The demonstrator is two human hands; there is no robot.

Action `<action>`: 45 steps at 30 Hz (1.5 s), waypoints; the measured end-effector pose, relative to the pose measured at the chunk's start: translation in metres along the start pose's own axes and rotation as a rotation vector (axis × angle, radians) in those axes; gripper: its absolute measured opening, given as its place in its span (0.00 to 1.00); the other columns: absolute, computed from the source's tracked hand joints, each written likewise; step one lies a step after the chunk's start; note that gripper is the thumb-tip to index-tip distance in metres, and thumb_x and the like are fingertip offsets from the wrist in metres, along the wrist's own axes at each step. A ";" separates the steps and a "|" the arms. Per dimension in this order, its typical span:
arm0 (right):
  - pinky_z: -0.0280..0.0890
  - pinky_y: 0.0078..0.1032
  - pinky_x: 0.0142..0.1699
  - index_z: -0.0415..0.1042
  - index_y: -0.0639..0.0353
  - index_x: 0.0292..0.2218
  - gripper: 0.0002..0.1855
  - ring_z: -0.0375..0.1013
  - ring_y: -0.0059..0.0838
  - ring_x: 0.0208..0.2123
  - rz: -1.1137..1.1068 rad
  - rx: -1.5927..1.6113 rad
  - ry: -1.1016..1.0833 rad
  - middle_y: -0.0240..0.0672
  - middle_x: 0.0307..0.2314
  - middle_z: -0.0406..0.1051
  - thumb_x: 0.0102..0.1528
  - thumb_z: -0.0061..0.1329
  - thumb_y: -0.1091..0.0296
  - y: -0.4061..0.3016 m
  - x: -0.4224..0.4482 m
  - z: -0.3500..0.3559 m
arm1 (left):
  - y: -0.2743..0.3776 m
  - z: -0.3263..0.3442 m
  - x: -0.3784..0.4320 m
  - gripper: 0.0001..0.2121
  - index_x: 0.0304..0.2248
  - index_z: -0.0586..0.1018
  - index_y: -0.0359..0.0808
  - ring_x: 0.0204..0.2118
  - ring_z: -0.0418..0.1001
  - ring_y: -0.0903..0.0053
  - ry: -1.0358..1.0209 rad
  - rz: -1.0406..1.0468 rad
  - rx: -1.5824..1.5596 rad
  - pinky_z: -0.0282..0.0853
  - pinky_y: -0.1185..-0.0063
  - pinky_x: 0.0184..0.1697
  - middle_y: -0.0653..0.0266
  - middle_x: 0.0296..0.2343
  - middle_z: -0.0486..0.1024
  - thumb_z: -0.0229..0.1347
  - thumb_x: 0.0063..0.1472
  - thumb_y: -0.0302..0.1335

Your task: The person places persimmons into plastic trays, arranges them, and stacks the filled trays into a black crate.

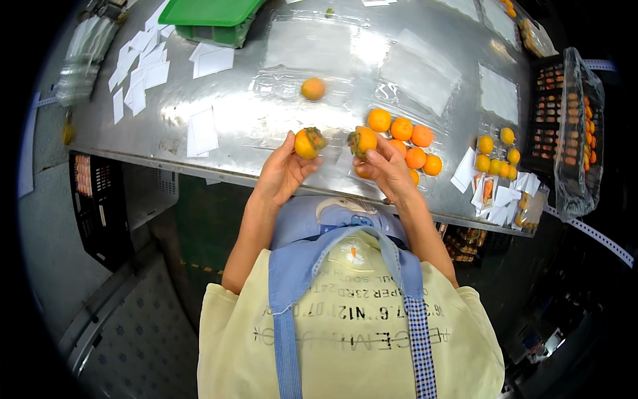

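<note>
My left hand point(285, 172) holds an orange persimmon point(306, 144), its leafy calyx turned towards the right. Opposite it, my right hand point(390, 167) grips a second persimmon point(368, 140) by its right side, calyx facing left. Both fruits are held apart above the metal table near its front edge. A single persimmon point(313, 89) rests in a clear plastic tray point(259, 86) beyond my hands. Several orange fruits point(401, 128) sit in another clear tray beside and partly behind my right hand, which hides some of them.
White paper cards point(144, 75) lie scattered on the metal table point(164, 117) at left, near a green lidded bin point(209, 12). Smaller yellow-orange fruits point(485, 144) and more cards are at right. A plastic-lined black crate point(548, 114) stands beyond the table's right end.
</note>
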State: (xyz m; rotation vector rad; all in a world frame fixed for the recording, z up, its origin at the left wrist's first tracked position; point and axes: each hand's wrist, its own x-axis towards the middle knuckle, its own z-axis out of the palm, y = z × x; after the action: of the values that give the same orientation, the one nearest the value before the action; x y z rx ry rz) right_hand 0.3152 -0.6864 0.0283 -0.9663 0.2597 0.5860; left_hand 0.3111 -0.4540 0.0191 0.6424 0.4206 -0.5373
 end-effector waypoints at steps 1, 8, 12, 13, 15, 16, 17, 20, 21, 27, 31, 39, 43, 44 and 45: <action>0.69 0.23 0.39 0.57 0.63 0.53 0.27 0.71 0.28 0.37 0.022 0.066 0.011 0.37 0.40 0.67 0.54 0.49 0.70 0.002 -0.002 -0.002 | -0.002 0.002 0.001 0.24 0.49 0.64 0.29 0.32 0.73 0.76 -0.008 -0.008 0.004 0.73 0.84 0.33 0.48 0.42 0.70 0.37 0.66 0.43; 0.69 0.23 0.39 0.57 0.65 0.52 0.26 0.72 0.29 0.37 -0.244 -0.222 0.047 0.40 0.39 0.68 0.54 0.48 0.73 0.000 -0.014 -0.001 | -0.014 0.018 0.006 0.22 0.46 0.68 0.30 0.32 0.75 0.74 -0.074 -0.101 0.060 0.73 0.80 0.33 0.57 0.37 0.74 0.40 0.65 0.42; 0.69 0.23 0.36 0.59 0.68 0.49 0.22 0.73 0.29 0.32 -0.238 -0.252 0.102 0.41 0.35 0.69 0.55 0.48 0.70 -0.009 -0.024 -0.009 | -0.019 0.027 0.004 0.21 0.46 0.66 0.32 0.33 0.73 0.75 -0.060 -0.128 0.126 0.72 0.79 0.34 0.55 0.39 0.71 0.41 0.65 0.43; 0.69 0.23 0.36 0.59 0.68 0.49 0.22 0.73 0.29 0.32 -0.241 -0.249 0.108 0.41 0.35 0.69 0.55 0.48 0.70 -0.009 -0.025 -0.011 | -0.020 0.032 0.004 0.21 0.46 0.66 0.32 0.33 0.73 0.75 -0.064 -0.133 0.129 0.72 0.79 0.34 0.55 0.39 0.71 0.41 0.65 0.43; 0.68 0.22 0.33 0.61 0.69 0.46 0.21 0.73 0.28 0.29 -0.165 -0.084 0.098 0.41 0.32 0.70 0.56 0.47 0.63 -0.010 -0.028 -0.015 | -0.021 0.041 0.002 0.20 0.45 0.66 0.32 0.36 0.71 0.74 -0.098 -0.115 0.056 0.72 0.76 0.34 0.58 0.37 0.70 0.44 0.63 0.40; 0.68 0.22 0.33 0.61 0.69 0.46 0.21 0.73 0.28 0.29 -0.167 -0.081 0.099 0.41 0.32 0.70 0.56 0.47 0.63 -0.010 -0.029 -0.015 | -0.023 0.042 0.003 0.20 0.45 0.66 0.32 0.36 0.71 0.74 -0.098 -0.118 0.059 0.72 0.76 0.34 0.58 0.37 0.70 0.44 0.63 0.40; 0.68 0.21 0.32 0.62 0.69 0.45 0.22 0.72 0.28 0.28 -0.154 -0.074 0.101 0.41 0.31 0.70 0.57 0.46 0.60 -0.010 -0.030 -0.015 | -0.024 0.043 0.003 0.18 0.45 0.67 0.33 0.37 0.71 0.74 -0.121 -0.108 0.111 0.71 0.75 0.34 0.60 0.36 0.70 0.46 0.62 0.39; 0.67 0.20 0.31 0.62 0.68 0.44 0.22 0.72 0.27 0.27 -0.120 -0.048 0.096 0.40 0.31 0.70 0.57 0.45 0.57 -0.009 -0.033 -0.019 | -0.030 0.052 0.002 0.16 0.44 0.69 0.35 0.38 0.70 0.76 -0.134 -0.081 0.314 0.70 0.77 0.34 0.63 0.35 0.69 0.48 0.61 0.36; 0.67 0.20 0.31 0.62 0.68 0.44 0.22 0.72 0.27 0.27 -0.098 -0.031 0.087 0.40 0.31 0.70 0.57 0.45 0.56 -0.009 -0.034 -0.020 | -0.032 0.055 0.002 0.14 0.44 0.69 0.37 0.38 0.69 0.77 -0.124 -0.062 0.463 0.69 0.78 0.33 0.65 0.35 0.69 0.49 0.61 0.34; 0.68 0.20 0.34 0.63 0.66 0.45 0.20 0.72 0.25 0.31 -0.198 -0.073 0.279 0.39 0.32 0.70 0.55 0.49 0.64 -0.011 -0.040 -0.038 | -0.041 0.065 0.003 0.16 0.46 0.68 0.37 0.42 0.67 0.77 -0.167 -0.100 0.512 0.69 0.74 0.40 0.64 0.40 0.66 0.50 0.59 0.31; 0.68 0.21 0.39 0.63 0.63 0.47 0.24 0.72 0.24 0.36 -0.453 -0.434 0.510 0.37 0.36 0.71 0.50 0.55 0.71 -0.034 -0.039 -0.096 | -0.036 0.055 -0.001 0.27 0.54 0.61 0.34 0.50 0.61 0.71 -0.238 -0.165 0.278 0.59 0.65 0.54 0.59 0.46 0.61 0.48 0.53 0.25; 0.67 0.24 0.41 0.70 0.63 0.41 0.27 0.71 0.30 0.35 -0.386 -1.395 0.615 0.39 0.36 0.71 0.40 0.62 0.63 -0.059 -0.041 -0.167 | -0.043 0.067 0.000 0.27 0.56 0.58 0.35 0.47 0.66 0.70 -0.153 -0.133 0.455 0.68 0.71 0.48 0.55 0.47 0.62 0.52 0.57 0.22; 0.66 0.28 0.40 0.71 0.61 0.41 0.26 0.71 0.33 0.34 -0.293 -1.449 0.592 0.39 0.35 0.70 0.40 0.61 0.63 -0.066 -0.037 -0.161 | -0.042 0.072 0.000 0.27 0.54 0.61 0.36 0.38 0.73 0.73 -0.101 -0.143 0.680 0.74 0.79 0.34 0.56 0.44 0.67 0.56 0.55 0.22; 0.66 0.29 0.39 0.71 0.60 0.41 0.25 0.71 0.34 0.33 -0.303 -1.431 0.585 0.38 0.33 0.69 0.40 0.60 0.61 -0.065 -0.035 -0.164 | -0.044 0.071 0.000 0.27 0.54 0.61 0.36 0.38 0.73 0.73 -0.102 -0.144 0.681 0.74 0.79 0.34 0.56 0.44 0.67 0.56 0.55 0.22; 0.66 0.30 0.39 0.72 0.58 0.40 0.25 0.70 0.34 0.33 -0.314 -1.415 0.576 0.37 0.32 0.69 0.40 0.59 0.59 -0.064 -0.033 -0.165 | -0.046 0.069 0.001 0.27 0.53 0.62 0.36 0.36 0.74 0.74 -0.099 -0.121 0.734 0.73 0.81 0.31 0.56 0.43 0.68 0.57 0.54 0.23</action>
State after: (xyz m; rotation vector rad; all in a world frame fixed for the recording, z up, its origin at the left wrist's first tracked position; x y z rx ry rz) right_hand 0.3331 -0.8624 -0.0031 -2.5014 0.1670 0.1005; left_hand 0.2991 -0.5305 0.0485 1.2929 0.1571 -0.8444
